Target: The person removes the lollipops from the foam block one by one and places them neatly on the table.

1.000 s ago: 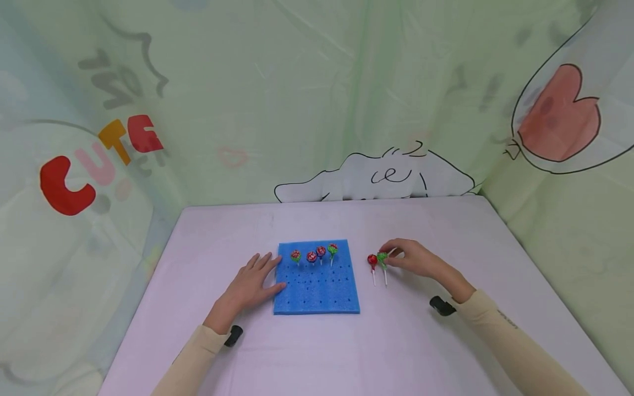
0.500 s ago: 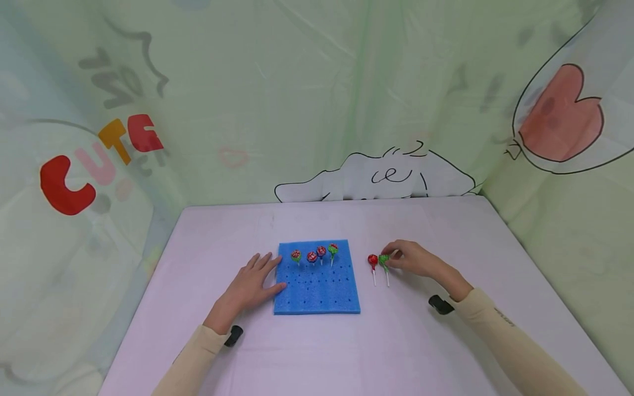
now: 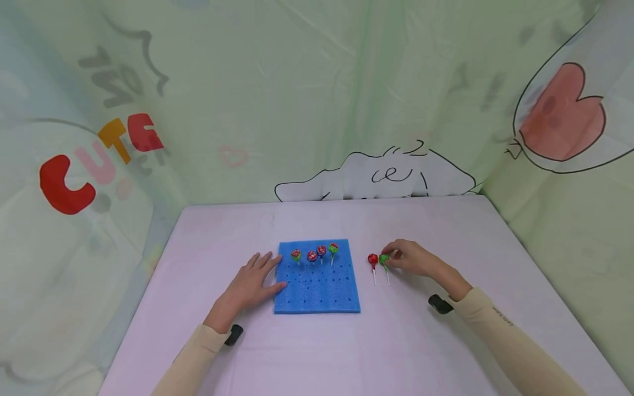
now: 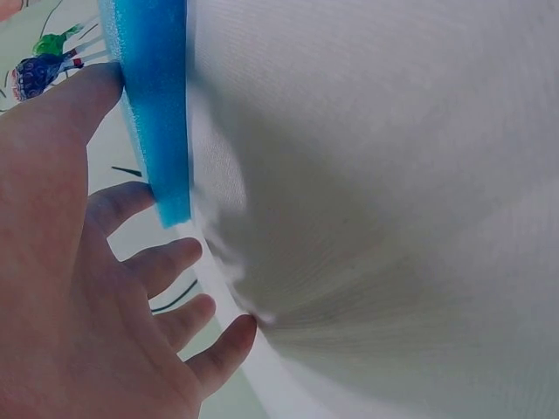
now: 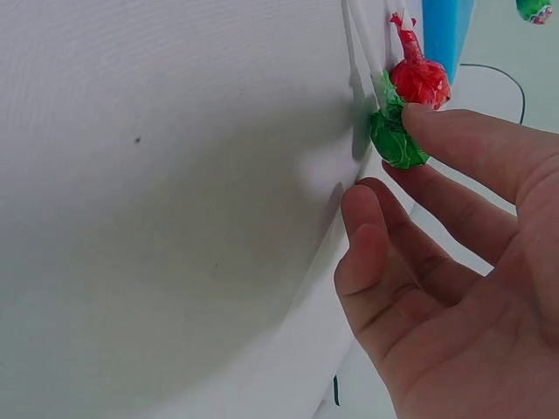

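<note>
My right hand (image 3: 411, 258) pinches the head of a green-wrapped lollipop (image 5: 397, 140) between thumb and index finger, the other fingers bent below. A red-wrapped lollipop (image 3: 373, 258) lies right beside it on the table, its white stick pointing toward me. Thumb and index fingertip of my left hand (image 3: 252, 283) touch the left edge of a blue foam board (image 3: 317, 297), the other fingers spread over the tabletop. Along the board's far part, several lollipops stand with sticks in its holes, among them a green-and-red one (image 3: 333, 248) and a red-and-white one (image 3: 311, 256).
A pale cloth covers the table (image 3: 317, 352). Rows of small holes run across the nearer part of the board. Behind the table hangs a printed curtain (image 3: 247, 99), which also closes off both sides. Dark camera mounts (image 3: 440, 304) sit under the wrists.
The green lollipop has shifted very slightly to the right in my right hand's pinch, its stick swinging a little away from the red one. My left hand and the board stay in place.
</note>
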Action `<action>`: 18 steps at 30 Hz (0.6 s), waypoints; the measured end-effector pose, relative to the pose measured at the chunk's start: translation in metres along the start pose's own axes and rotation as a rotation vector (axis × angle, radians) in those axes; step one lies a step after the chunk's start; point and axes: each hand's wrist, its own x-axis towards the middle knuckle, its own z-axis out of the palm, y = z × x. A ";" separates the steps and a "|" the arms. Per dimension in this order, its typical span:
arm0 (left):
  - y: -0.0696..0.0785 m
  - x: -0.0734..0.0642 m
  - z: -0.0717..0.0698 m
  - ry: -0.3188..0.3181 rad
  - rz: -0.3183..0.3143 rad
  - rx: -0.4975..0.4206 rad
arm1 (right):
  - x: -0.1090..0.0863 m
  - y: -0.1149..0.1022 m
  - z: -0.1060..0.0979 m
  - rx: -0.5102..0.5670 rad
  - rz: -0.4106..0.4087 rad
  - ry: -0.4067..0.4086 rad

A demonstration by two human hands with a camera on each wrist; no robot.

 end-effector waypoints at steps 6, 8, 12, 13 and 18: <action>0.000 0.000 0.000 -0.006 -0.002 0.003 | -0.001 0.000 -0.001 -0.003 -0.008 -0.002; 0.001 0.000 -0.001 -0.003 0.001 0.001 | -0.001 0.000 -0.001 -0.004 -0.016 -0.006; 0.002 -0.001 -0.002 0.001 0.005 -0.003 | -0.001 -0.002 -0.002 -0.007 -0.017 -0.006; 0.002 -0.001 -0.002 0.004 0.007 -0.004 | -0.001 -0.002 -0.002 -0.010 -0.017 -0.005; 0.003 -0.001 -0.003 0.007 0.007 0.002 | -0.001 -0.004 -0.002 -0.012 -0.023 0.002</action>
